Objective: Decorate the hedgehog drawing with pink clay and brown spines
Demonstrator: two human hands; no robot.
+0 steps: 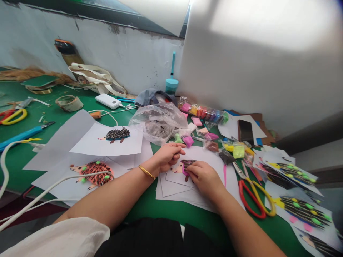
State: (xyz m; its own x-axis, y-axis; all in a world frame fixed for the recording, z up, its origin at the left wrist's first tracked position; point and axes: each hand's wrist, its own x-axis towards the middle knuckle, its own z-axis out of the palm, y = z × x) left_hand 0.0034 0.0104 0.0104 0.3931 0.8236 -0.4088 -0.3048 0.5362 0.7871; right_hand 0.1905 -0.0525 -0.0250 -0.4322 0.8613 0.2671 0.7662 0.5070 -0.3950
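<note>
Papers are stacked in front of me, and the top sheet bears a small hedgehog figure with a pale face, a magenta body and dark seeds on its back. My right hand rests over the figure's right side, fingertips pressed together on the seeds; anything between them is hidden. My left hand hovers just above and left of the figure, its fingers curled together, the index finger pointing right. What it holds, if anything, is too small to name. Behind it lies a clear plastic bag with dark seeds inside.
Red-and-yellow scissors lie right of the papers. Clay packets are scattered behind my hands. Finished hedgehog pictures are at the right, others at the left. A white cable crosses the left side; a phone lies back right.
</note>
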